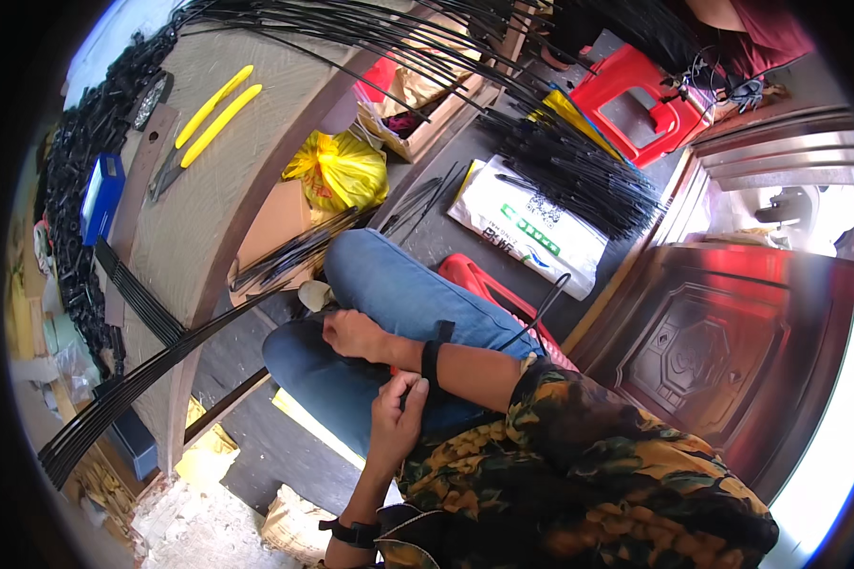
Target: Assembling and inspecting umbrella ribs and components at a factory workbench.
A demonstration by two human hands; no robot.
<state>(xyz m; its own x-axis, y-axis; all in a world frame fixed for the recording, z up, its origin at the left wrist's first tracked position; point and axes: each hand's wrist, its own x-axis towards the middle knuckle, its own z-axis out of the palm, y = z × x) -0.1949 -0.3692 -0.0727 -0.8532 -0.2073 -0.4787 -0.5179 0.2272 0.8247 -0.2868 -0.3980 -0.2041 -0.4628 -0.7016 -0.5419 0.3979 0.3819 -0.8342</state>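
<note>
My right hand (355,337) is curled closed above my jeans-covered knee; anything inside its fingers is hidden. My left hand (396,417) lies just below the right forearm, its fingers bent and pressed together beside the black wristband (431,360) on the right wrist. A small bit of red shows at the left fingertips, too small to name. Another black band (353,533) circles my left wrist. Left of my knees, a bundle of long thin black rods (161,379) crosses the table edge.
Yellow-handled pliers (204,123) and a blue box (102,199) lie on the wooden table (242,114), with small black parts (71,247) along its far edge. More black rods (569,171) lie near a red stool (626,76). A yellow bag (342,171) sits beneath the tabletop.
</note>
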